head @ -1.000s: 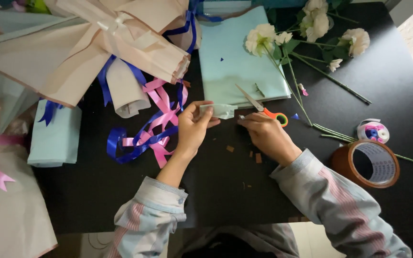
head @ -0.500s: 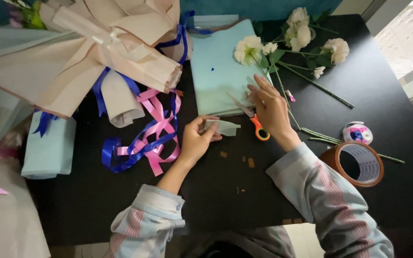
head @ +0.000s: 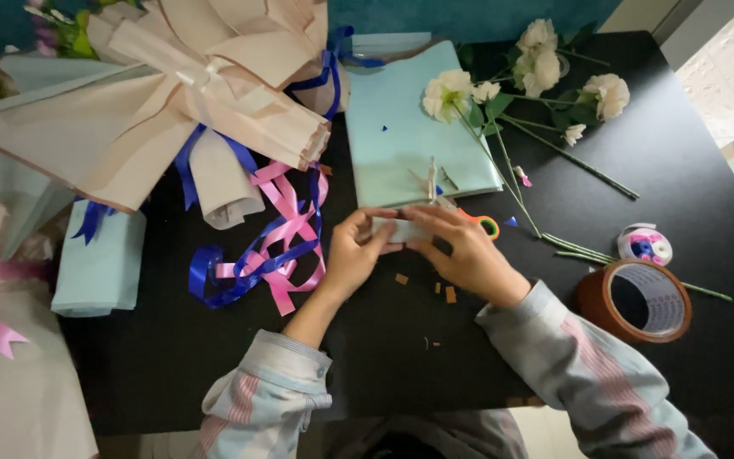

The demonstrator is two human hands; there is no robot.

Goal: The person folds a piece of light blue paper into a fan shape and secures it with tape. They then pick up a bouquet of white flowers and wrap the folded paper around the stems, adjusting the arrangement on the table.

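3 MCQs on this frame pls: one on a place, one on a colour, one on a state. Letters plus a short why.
1. Where is the brown tape roll?
A. right of the right hand
B. on the pale blue sheet
C. under the ribbons

2. What colour are the scissors' handles?
A. green
B. orange
C. black

3. What are the hands doing?
A. resting flat
B. both holding a small pale paper piece
C. lifting the flowers

Key: 1 A, it lies on the table by the right sleeve. 2 B, an orange loop shows beyond the right hand. 3 B, the left hand and right meet on the paper piece.

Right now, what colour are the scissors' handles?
Orange, seen in the head view: the scissors lie just behind the right hand.
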